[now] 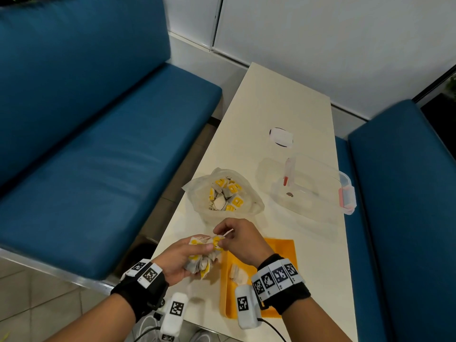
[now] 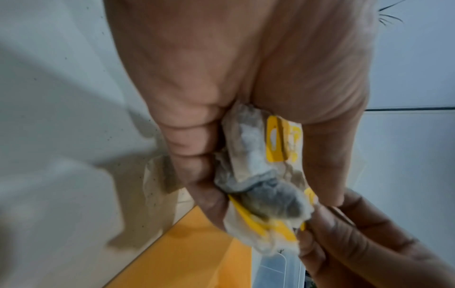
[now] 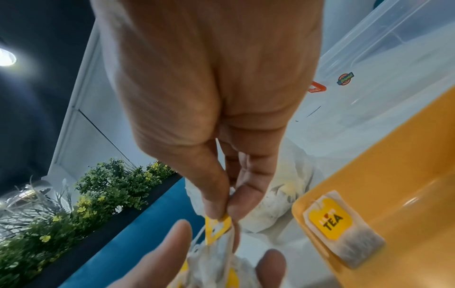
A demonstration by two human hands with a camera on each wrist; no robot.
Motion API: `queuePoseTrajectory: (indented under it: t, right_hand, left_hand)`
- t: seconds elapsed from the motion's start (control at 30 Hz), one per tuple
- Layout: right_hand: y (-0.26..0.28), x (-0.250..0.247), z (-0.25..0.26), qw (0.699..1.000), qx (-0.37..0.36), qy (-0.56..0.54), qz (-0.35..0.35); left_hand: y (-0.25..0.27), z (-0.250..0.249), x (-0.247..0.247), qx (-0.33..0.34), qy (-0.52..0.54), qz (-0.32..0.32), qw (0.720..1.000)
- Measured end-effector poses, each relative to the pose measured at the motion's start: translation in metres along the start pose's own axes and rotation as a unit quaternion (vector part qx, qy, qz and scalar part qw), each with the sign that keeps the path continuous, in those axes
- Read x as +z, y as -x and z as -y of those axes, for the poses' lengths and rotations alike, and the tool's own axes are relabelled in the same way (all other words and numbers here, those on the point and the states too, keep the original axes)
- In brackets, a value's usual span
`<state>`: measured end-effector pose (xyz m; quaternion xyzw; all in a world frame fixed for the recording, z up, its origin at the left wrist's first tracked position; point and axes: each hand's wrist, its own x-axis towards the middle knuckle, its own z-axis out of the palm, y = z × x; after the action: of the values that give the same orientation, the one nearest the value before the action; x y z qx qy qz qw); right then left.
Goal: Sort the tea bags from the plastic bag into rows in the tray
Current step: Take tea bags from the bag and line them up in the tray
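My left hand (image 1: 183, 257) grips a bunch of tea bags (image 1: 201, 259) with yellow tags just left of the orange tray (image 1: 283, 248). In the left wrist view the same bunch (image 2: 256, 175) is squeezed between fingers and palm. My right hand (image 1: 237, 239) pinches the yellow tag (image 3: 218, 227) of one bag at the top of the bunch, with its string trailing. One tea bag (image 3: 343, 226) lies flat inside the tray at its near left end. The plastic bag (image 1: 224, 193) stands open behind my hands, with several tea bags in it.
A clear plastic container (image 1: 313, 183) with red clips stands to the right of the bag, and a small white object (image 1: 281, 137) lies farther back. Blue bench seats (image 1: 98, 169) flank the narrow white table (image 1: 271, 95).
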<state>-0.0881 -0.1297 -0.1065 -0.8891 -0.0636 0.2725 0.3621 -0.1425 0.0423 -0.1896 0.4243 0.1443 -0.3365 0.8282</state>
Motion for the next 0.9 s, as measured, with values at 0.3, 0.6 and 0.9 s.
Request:
queuePoseTrajectory:
  t: [0.3,0.6,0.9]
  right_hand:
    - [0.003,-0.001,-0.007,1.000,0.020,-0.004,-0.003]
    - [0.007,-0.010,-0.004,0.999,0.007,-0.029,-0.015]
    - [0.017,-0.037,-0.020,0.989,-0.034,0.088,-0.110]
  left_hand:
    - [-0.004,0.002,-0.005,0.014,0.016,-0.015,1.000]
    - [-0.006,-0.002,-0.001,0.018,0.008,-0.024,1.000]
    - [-0.007,-0.001,-0.001,0.018,-0.048,-0.093,0.994]
